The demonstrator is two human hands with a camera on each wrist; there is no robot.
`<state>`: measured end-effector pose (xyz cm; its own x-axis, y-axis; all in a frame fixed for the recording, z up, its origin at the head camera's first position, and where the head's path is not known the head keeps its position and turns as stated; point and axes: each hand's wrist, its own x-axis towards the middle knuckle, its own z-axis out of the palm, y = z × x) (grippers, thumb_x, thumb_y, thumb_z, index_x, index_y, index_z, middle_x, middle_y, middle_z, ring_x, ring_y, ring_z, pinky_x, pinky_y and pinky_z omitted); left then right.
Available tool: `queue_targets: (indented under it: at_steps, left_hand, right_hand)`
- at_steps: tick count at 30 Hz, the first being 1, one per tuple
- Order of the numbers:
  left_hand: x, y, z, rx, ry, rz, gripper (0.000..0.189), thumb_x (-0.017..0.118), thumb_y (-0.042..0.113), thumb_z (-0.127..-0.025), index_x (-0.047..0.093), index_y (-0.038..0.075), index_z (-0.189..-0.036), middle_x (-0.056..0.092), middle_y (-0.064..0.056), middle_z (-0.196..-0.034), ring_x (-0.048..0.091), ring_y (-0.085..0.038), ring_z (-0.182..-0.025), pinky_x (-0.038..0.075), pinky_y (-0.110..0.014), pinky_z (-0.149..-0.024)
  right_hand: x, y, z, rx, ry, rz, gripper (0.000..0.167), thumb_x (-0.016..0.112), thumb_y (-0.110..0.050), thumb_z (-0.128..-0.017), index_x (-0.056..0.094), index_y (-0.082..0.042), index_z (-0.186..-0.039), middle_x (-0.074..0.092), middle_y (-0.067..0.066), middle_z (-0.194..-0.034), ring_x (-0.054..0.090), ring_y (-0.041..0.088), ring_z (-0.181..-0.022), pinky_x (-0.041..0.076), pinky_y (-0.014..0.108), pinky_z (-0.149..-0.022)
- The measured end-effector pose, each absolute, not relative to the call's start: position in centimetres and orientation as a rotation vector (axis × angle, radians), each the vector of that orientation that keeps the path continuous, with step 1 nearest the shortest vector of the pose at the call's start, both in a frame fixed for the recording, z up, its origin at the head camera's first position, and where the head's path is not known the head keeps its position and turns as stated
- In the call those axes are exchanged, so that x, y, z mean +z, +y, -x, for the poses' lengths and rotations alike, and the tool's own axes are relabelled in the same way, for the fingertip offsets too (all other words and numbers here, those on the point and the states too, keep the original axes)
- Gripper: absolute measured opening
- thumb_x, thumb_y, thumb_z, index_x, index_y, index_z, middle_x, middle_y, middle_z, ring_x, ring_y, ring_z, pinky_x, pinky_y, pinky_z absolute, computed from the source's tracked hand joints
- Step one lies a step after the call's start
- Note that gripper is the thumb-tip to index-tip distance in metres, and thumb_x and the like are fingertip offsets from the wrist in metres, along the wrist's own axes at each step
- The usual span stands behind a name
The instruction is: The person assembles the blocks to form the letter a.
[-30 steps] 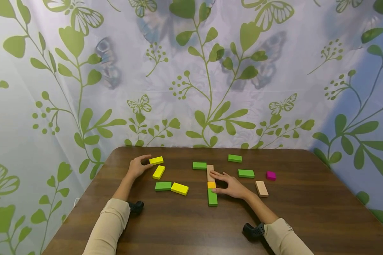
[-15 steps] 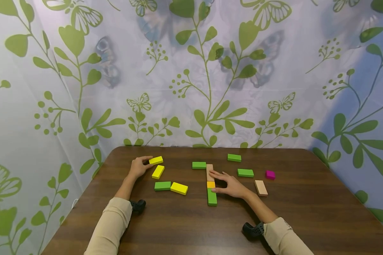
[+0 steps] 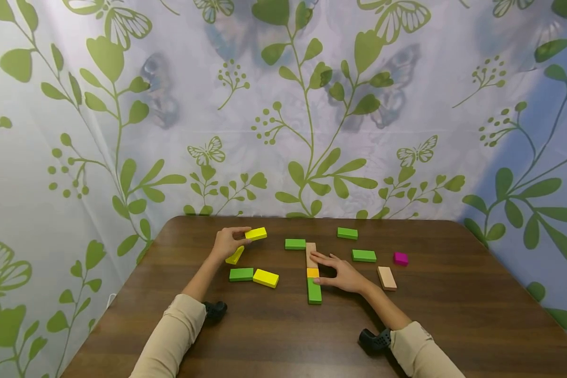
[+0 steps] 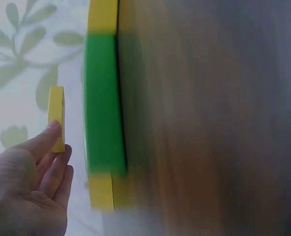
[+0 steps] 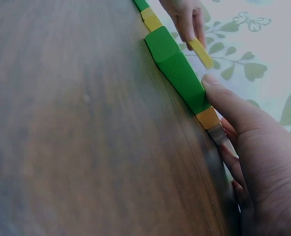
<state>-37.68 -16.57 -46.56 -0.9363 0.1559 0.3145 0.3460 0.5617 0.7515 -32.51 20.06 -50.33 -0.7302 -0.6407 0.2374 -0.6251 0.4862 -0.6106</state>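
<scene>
Between thumb and fingers, my left hand [image 3: 228, 242] pinches a yellow wooden block [image 3: 256, 234] and carries it over the back left of the table; the left wrist view shows this block [image 4: 56, 105] raised off the surface. Just right of centre, a line of blocks runs toward me: a plain wood block [image 3: 311, 251], an orange block [image 3: 313, 273] and a green block [image 3: 314, 292]. My right hand [image 3: 342, 275] rests at this line, its fingertips on the plain wood block and its thumb by the green one. A second green block [image 3: 295, 244] adjoins the line's far end.
A yellow block [image 3: 235, 255] lies partly behind my left hand. Nearer, a green block [image 3: 241, 274] touches another yellow block [image 3: 266, 279]. To the right lie two green blocks [image 3: 364, 256], a magenta block [image 3: 400, 259] and a plain wood block [image 3: 386, 278]. A patterned curtain [image 3: 283, 131] hangs behind the table.
My left hand has taken the far yellow block from its place and moved it rightward. The right hand stays at the line of blocks.
</scene>
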Motion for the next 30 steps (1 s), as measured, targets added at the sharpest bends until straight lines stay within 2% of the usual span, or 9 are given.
queue_targets:
  at_steps: [9,20,30]
  left_hand:
    - [-46.6,-13.0,38.4,-1.304,-2.657,0.529,0.037,0.073,0.012,-0.078,0.067,0.004,-0.113,0.066,-0.01,-0.108,0.063,-0.022,-0.096,0.051,-0.034,-0.078]
    - [-47.3,-12.4,39.2,-1.107,-2.725,0.61,0.033,0.074,0.012,-0.078,0.069,0.005,-0.11,0.067,-0.011,-0.106,0.063,-0.023,-0.096,0.05,-0.036,-0.08]
    - [-47.7,-11.7,39.4,-1.1,-2.71,0.583,0.03,0.074,0.011,-0.078,0.07,0.006,-0.107,0.067,-0.01,-0.104,0.063,-0.023,-0.096,0.05,-0.037,-0.081]
  right_hand:
    - [-49.9,19.7,33.2,-1.112,2.689,1.103,0.071,0.065,-0.042,-0.084,0.036,-0.017,-0.144,0.028,0.001,-0.148,0.028,0.028,-0.133,0.011,0.052,-0.108]
    - [-49.6,19.5,33.7,-1.108,2.692,1.074,0.072,0.065,-0.044,-0.083,0.036,-0.018,-0.143,0.029,0.0,-0.148,0.029,0.028,-0.133,0.011,0.053,-0.108]
    - [-49.5,19.6,33.7,-1.112,2.679,1.082,0.072,0.065,-0.044,-0.083,0.036,-0.016,-0.143,0.029,0.003,-0.148,0.028,0.028,-0.133,0.01,0.053,-0.108]
